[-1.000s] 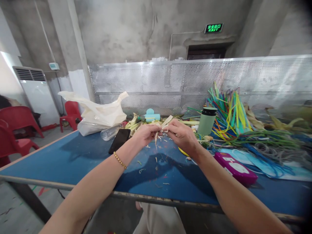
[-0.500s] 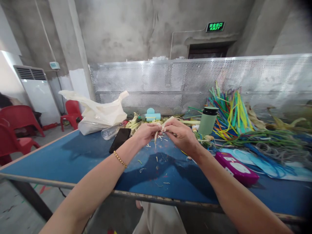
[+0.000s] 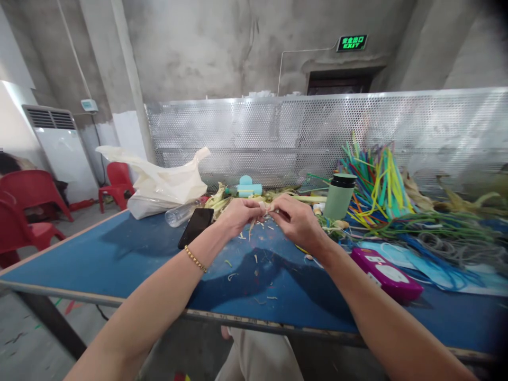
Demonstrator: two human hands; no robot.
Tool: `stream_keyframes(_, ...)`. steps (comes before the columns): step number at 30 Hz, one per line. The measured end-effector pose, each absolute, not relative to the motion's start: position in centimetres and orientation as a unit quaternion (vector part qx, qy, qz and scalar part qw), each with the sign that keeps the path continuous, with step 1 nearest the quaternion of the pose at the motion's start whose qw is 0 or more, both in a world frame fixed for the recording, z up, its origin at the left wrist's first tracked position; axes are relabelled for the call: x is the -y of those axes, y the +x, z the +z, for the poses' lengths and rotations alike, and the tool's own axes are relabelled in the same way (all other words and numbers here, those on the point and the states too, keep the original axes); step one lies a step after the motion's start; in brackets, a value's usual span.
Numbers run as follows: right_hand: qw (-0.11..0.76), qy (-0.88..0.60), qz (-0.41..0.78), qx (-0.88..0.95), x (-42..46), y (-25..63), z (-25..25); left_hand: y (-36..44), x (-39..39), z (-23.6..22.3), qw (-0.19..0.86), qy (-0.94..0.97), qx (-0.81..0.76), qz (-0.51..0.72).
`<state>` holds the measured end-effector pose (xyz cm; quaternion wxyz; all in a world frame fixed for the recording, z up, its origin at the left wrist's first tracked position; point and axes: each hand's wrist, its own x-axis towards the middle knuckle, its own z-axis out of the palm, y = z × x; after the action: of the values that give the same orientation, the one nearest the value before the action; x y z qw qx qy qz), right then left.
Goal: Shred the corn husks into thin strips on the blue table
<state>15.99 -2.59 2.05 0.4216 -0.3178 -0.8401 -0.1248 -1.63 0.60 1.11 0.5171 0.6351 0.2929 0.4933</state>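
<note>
Above the far middle of the blue table (image 3: 130, 270), my left hand (image 3: 240, 216) and my right hand (image 3: 297, 218) meet almost fingertip to fingertip. Both are closed in a pinch on a small, pale piece of corn husk (image 3: 266, 207). Fingers cover most of it, and a thin end hangs below the left fingertips. Short pale scraps (image 3: 232, 277) lie scattered on the table beneath. A black phone (image 3: 196, 227) rests left of my left hand. Beyond my right hand stands a green tumbler (image 3: 338, 198) with a black rim.
A white plastic bag (image 3: 169, 185) and a clear bottle (image 3: 180, 214) lie at left. To the right are a magenta box (image 3: 387, 272), colourful strips (image 3: 381, 182), tangled cords (image 3: 432, 230) and dry husks (image 3: 460, 198). A perforated metal panel (image 3: 246, 137) rises behind the table.
My right fingers have shifted slightly around the husk, and its dangling end has moved a little left and hangs shorter. Both hands stay in nearly the same place.
</note>
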Motion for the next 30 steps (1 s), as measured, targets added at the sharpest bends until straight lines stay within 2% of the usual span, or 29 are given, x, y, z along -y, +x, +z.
stream_keyframes(10,0.483,-0.367,-0.045,0.794,2.1,15.7,1.5,-1.2,0.2,1.5,0.485,0.66,-0.305,0.486)
stream_keyframes(19,0.45,-0.403,-0.161,0.78,2.4,15.8,1.6,-1.1,0.2,1.3,0.422,0.693,-0.316,0.492)
stream_keyframes(25,0.412,-0.389,-0.263,0.781,3.2,15.7,1.9,-1.3,-0.2,0.9,0.343,0.742,-0.332,0.472)
stream_keyframes(30,0.42,-0.394,-0.221,0.787,2.4,15.8,1.7,-1.4,-0.3,0.9,0.304,0.763,-0.333,0.462)
